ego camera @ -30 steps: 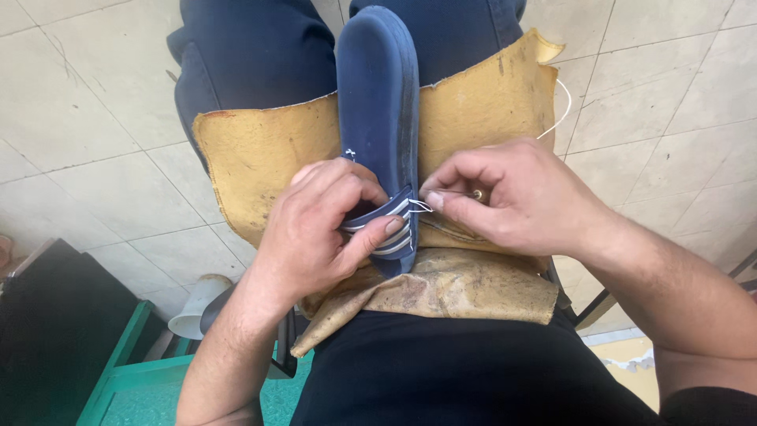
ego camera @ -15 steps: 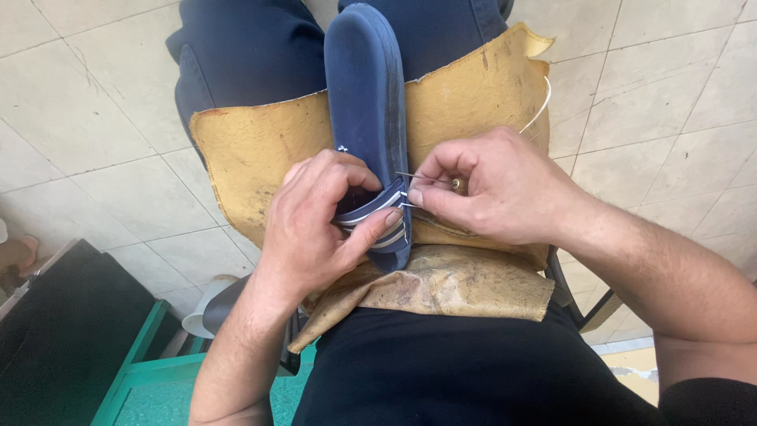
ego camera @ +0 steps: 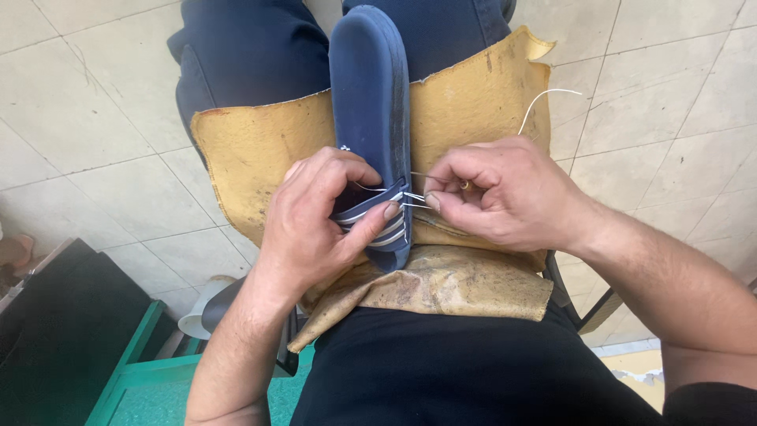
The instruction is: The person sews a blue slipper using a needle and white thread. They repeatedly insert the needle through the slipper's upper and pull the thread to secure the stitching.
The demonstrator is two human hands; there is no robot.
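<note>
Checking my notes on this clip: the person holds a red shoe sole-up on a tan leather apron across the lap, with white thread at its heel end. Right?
Not quite: the shoe is navy blue, not red, as the head view shows. The rest stands.

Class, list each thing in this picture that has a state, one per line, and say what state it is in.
Blue shoe: sole up, lying on the lap, gripped at the heel end.
White thread: looped loose beyond the right hand, pulled through the shoe's edge.
Left hand: closed around the shoe.
Right hand: pinched on the thread beside the shoe.
Tan leather lap cover: spread flat over the thighs, worn and stained.
</note>
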